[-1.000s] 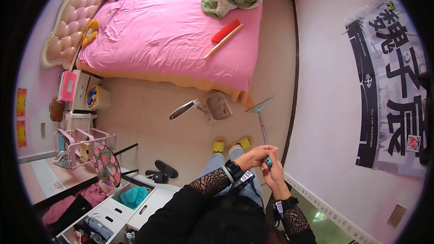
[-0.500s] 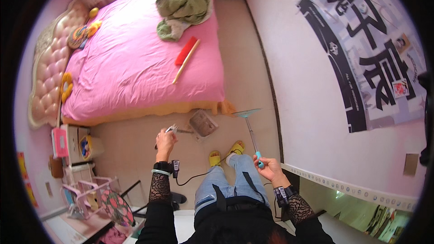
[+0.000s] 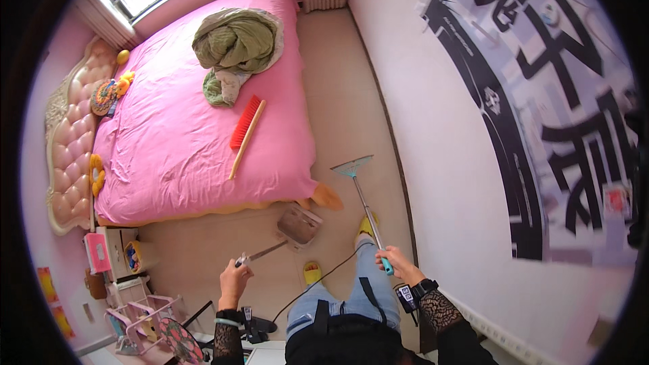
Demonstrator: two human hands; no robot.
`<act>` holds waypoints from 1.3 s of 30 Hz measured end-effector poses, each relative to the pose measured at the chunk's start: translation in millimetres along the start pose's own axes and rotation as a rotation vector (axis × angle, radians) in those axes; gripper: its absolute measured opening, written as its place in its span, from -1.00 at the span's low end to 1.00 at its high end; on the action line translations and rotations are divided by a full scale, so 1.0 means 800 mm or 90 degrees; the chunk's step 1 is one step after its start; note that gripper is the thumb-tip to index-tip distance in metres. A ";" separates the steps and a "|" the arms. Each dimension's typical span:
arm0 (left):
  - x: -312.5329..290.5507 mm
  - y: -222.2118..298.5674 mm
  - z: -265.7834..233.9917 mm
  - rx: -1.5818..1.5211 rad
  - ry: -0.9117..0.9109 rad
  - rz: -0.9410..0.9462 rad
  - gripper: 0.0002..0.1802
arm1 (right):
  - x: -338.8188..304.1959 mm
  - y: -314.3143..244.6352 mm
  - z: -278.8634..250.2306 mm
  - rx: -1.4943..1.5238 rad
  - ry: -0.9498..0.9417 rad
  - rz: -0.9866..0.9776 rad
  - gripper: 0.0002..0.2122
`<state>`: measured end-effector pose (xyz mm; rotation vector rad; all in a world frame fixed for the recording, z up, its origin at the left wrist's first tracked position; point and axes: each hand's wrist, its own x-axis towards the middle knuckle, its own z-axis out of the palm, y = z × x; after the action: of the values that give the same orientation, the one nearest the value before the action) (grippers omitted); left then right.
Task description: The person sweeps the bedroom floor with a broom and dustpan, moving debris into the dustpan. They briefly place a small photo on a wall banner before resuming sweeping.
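Observation:
My left hand (image 3: 234, 282) is closed round the end of a long-handled dustpan (image 3: 301, 226). Its grey-brown pan rests on the floor near the foot of the bed, tilted slightly to the camera. Some debris seems to lie in the pan, too blurred to name. In my right hand (image 3: 400, 265) is the teal grip of a squeegee broom (image 3: 353, 167). A metal pole runs forward from that grip to a flat triangular teal head, which sits low over the floor between the bed and the right wall. The head and the pan are apart.
A pink-covered bed (image 3: 176, 162) fills the left side, bearing a red bed brush (image 3: 247, 132) and a green quilt (image 3: 238, 42). A nightstand (image 3: 120, 253) and a pink-framed chair (image 3: 143, 324) stand at lower left. The right wall carries a large poster (image 3: 500, 122). A black cable crosses my legs.
My view has shifted, showing more of the window. My right foot has stepped forward. Both hands keep their hold; the broom's head is now further ahead of the dustpan.

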<state>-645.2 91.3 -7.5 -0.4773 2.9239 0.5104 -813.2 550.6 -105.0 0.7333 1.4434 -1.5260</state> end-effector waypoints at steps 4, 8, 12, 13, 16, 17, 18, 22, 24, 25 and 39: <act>0.013 0.075 -0.018 -0.057 -0.045 -0.035 -0.84 | 0.111 -0.070 -0.046 -0.425 0.103 -0.143 -0.71; 0.045 0.148 -0.041 -0.027 -0.104 -0.040 -0.86 | 0.201 -0.156 -0.066 -0.694 0.096 -0.362 -0.67; 0.086 0.206 -0.055 0.003 -0.139 -0.065 -0.88 | 0.275 -0.234 -0.055 -0.802 0.093 -0.323 -0.63; 0.099 0.221 -0.057 0.002 -0.143 -0.065 -0.88 | 0.290 -0.249 -0.057 -0.799 0.107 -0.297 -0.63; 0.130 0.263 -0.073 0.001 -0.157 -0.063 -0.87 | 0.301 -0.255 -0.083 -0.784 0.147 -0.246 -0.60; 0.143 0.275 -0.077 -0.007 -0.154 -0.058 -0.86 | 0.294 -0.255 -0.108 -0.766 0.169 -0.231 -0.58; 0.157 0.286 -0.082 -0.015 -0.145 -0.052 -0.84 | 0.281 -0.249 -0.132 -0.782 0.199 -0.211 -0.56; 0.213 0.312 -0.108 -0.022 -0.163 -0.018 -0.89 | 0.213 -0.226 -0.213 -0.815 0.245 -0.058 -0.45; 0.244 0.320 -0.122 -0.023 -0.140 0.006 -0.89 | 0.180 -0.223 -0.234 -0.834 0.270 -0.034 -0.41; 0.260 0.323 -0.130 -0.019 -0.132 0.015 -0.88 | 0.167 -0.225 -0.239 -0.837 0.279 -0.016 -0.42; 0.532 0.268 -0.235 -0.117 0.035 0.152 -0.85 | 0.149 -0.400 -0.099 -0.901 0.371 0.021 -0.69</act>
<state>-1130.6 95.5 155.5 -0.1620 3.0177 0.8142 -1161.0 582.4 -76.4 0.2579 2.3819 0.0349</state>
